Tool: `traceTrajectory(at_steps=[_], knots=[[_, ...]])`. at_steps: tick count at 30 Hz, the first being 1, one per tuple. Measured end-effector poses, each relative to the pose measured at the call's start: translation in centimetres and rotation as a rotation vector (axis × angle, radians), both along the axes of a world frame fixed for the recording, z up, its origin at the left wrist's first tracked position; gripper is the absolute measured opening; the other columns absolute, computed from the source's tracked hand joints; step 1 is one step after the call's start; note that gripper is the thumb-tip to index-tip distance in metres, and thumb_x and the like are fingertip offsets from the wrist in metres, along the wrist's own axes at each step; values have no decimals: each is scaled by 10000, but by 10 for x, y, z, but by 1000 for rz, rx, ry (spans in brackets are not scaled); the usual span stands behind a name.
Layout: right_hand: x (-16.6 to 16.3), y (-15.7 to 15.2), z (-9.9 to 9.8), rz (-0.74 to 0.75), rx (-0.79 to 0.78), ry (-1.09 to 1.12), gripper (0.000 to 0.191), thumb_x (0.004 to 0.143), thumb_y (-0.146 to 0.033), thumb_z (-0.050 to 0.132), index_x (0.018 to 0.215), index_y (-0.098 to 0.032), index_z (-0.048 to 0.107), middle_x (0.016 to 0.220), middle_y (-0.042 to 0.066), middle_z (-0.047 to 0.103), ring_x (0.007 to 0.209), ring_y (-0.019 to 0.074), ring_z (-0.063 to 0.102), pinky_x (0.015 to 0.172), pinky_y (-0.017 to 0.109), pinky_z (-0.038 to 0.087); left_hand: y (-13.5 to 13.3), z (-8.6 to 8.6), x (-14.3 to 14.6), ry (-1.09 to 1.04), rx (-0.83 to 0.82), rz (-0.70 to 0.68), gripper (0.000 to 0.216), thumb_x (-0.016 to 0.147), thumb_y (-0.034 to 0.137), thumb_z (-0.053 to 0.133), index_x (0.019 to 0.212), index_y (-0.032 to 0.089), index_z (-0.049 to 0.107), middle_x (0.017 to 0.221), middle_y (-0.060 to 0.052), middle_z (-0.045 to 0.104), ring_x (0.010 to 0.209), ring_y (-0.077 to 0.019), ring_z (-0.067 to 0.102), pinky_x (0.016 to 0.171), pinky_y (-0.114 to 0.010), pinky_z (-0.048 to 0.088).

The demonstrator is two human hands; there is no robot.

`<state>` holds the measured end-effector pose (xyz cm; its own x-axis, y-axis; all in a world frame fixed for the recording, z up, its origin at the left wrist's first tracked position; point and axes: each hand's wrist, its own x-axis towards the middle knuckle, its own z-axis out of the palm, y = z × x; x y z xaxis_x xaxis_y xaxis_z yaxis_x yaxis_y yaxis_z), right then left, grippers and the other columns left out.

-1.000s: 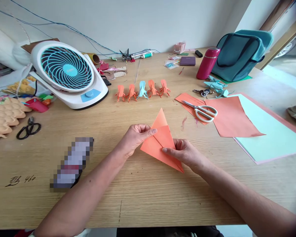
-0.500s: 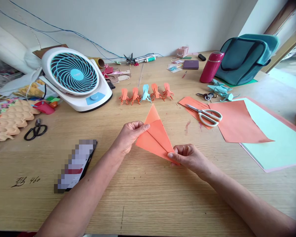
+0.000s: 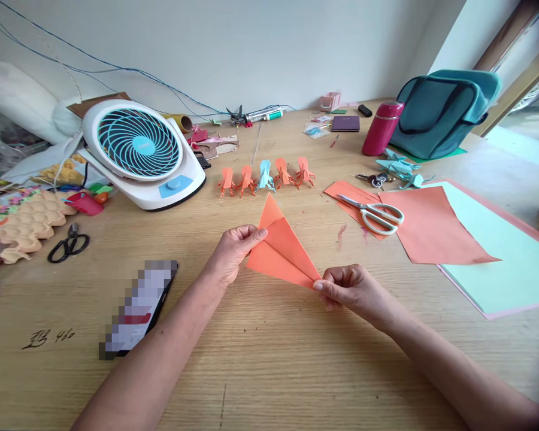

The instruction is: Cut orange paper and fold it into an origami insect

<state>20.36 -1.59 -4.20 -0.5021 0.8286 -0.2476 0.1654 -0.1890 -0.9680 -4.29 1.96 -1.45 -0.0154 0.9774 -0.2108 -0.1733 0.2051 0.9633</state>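
Note:
A folded orange paper (image 3: 282, 246), a pointed kite shape, is held just above the wooden table (image 3: 269, 371) at the centre. My left hand (image 3: 232, 251) pinches its left edge with fingers closed. My right hand (image 3: 351, 290) pinches its lower right tip, fingers curled. The paper's far point aims toward a row of small folded paper figures (image 3: 266, 176), orange ones with one light blue.
White-handled scissors (image 3: 377, 214) lie on orange sheets (image 3: 431, 230) beside a pale green sheet (image 3: 503, 251). A white and blue fan (image 3: 140, 153), black scissors (image 3: 69, 244), a phone (image 3: 137, 308), a red bottle (image 3: 381, 127) and a teal bag (image 3: 444, 111) stand around.
My right hand has slid down along the paper's right edge to its lower tip. The left hand keeps its grip. The view has shifted slightly.

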Motion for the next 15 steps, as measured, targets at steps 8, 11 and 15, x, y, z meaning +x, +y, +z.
traceTrajectory(at_steps=[8,11,15], knots=[[19,7,4,1,107,131,517,819,-618,679,549,-188,580,523,-2,549,502,102,476,527,256,370,7,-2,-12,-175,27,-1,384,577,395,932,708,156,661,685,33,679,658,-93,605,670,-204,481],[22,13,1,-123,179,165,494,874,-603,626,601,-193,592,577,2,555,560,109,485,573,257,400,7,-4,-10,-258,-5,-73,424,559,424,940,787,152,708,775,-4,724,767,-135,653,761,-240,508],[13,15,-2,-190,193,184,329,820,-525,731,948,-223,693,846,30,654,745,144,566,698,276,475,-4,-14,11,-347,-99,-267,428,595,477,914,748,147,688,699,-7,671,650,-121,609,667,-244,492]])
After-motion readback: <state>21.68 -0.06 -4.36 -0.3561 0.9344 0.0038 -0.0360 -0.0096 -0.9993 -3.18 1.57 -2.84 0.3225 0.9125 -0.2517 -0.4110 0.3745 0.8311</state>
